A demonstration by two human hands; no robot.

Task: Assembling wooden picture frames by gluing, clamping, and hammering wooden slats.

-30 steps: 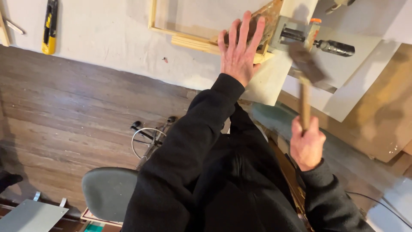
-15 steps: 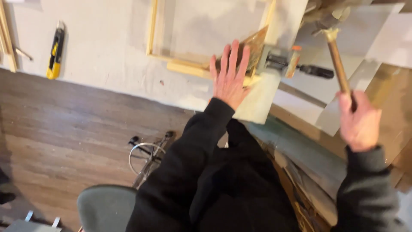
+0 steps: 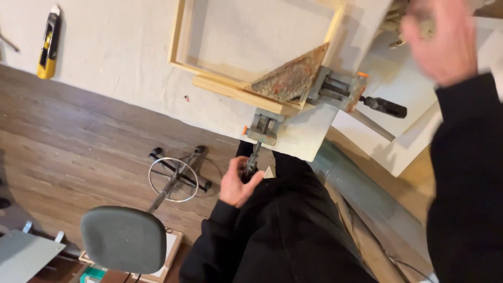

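Left hand (image 3: pixel 238 183) down below the near edge of the white table (image 3: pixel 105 78), fingers closed round the screw handle (image 3: pixel 251 163) of the grey corner clamp (image 3: pixel 293 99). Clamp sits on the near right corner of the wooden frame (image 3: pixel 181 36), a rusty triangular plate (image 3: pixel 291 78) lying there. Right hand (image 3: pixel 440 39) raised at far right, blurred; cannot tell its grip. Yellow knife (image 3: pixel 48 44) far left, grey stool (image 3: pixel 123 238) on the floor.

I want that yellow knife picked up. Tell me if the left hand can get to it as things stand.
Probably not without letting go: the left hand is closed on the clamp handle below the table edge, and the knife lies far across the tabletop. Nothing blocks the path, though.
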